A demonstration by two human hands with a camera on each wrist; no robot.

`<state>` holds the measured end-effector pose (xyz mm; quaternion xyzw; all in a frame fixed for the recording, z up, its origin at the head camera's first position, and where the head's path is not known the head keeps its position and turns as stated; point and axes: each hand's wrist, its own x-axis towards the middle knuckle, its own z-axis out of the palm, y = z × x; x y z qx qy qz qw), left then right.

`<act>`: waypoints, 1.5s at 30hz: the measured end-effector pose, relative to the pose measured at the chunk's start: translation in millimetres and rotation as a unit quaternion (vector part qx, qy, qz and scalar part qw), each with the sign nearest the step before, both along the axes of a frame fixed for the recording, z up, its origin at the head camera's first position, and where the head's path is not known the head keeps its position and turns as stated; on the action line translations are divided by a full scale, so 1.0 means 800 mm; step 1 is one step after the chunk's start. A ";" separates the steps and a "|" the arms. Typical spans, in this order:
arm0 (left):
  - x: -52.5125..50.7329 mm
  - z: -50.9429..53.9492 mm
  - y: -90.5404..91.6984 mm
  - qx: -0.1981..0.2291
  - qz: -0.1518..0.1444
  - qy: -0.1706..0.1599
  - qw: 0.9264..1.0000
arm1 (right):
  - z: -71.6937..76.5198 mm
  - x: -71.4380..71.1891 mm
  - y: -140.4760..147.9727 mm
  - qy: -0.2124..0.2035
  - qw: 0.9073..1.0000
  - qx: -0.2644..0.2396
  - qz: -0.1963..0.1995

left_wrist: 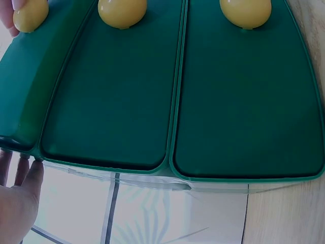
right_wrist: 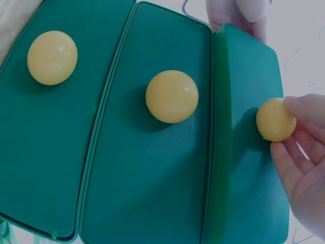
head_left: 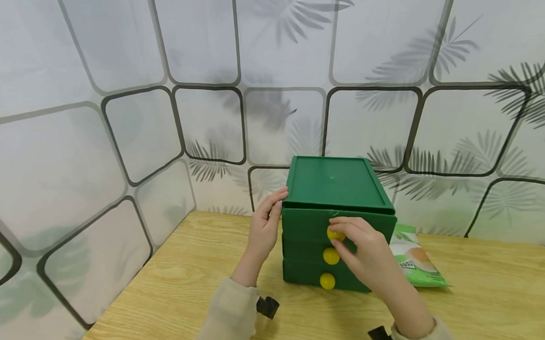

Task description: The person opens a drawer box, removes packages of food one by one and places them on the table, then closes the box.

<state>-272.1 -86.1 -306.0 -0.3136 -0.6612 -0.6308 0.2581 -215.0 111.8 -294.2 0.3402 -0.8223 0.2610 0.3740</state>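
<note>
A green drawer box (head_left: 339, 182) with three drawers stands on the table, each front bearing a round yellow knob. My right hand (head_left: 370, 253) pinches the top knob (head_left: 335, 234) between thumb and fingers; the right wrist view shows this knob (right_wrist: 275, 120) in the grip of my hand (right_wrist: 307, 157). The top drawer (right_wrist: 254, 168) stands slightly out from the two below. My left hand (head_left: 265, 230) rests with extended fingers on the box's left side, near its upper front edge; in the left wrist view this hand (left_wrist: 18, 203) touches the box's side.
A green and white packet (head_left: 415, 260) lies on the wooden table (head_left: 174, 286) just right of the box, partly behind it. A curtain or wall covering with dark outlines and leaf prints (head_left: 283, 115) stands behind the table and along its left side.
</note>
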 end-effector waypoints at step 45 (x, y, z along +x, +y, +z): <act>0.005 0.004 0.001 0.001 -0.003 -0.009 1.000 | -0.005 -0.019 -0.005 0.003 0.999 -0.030 -0.020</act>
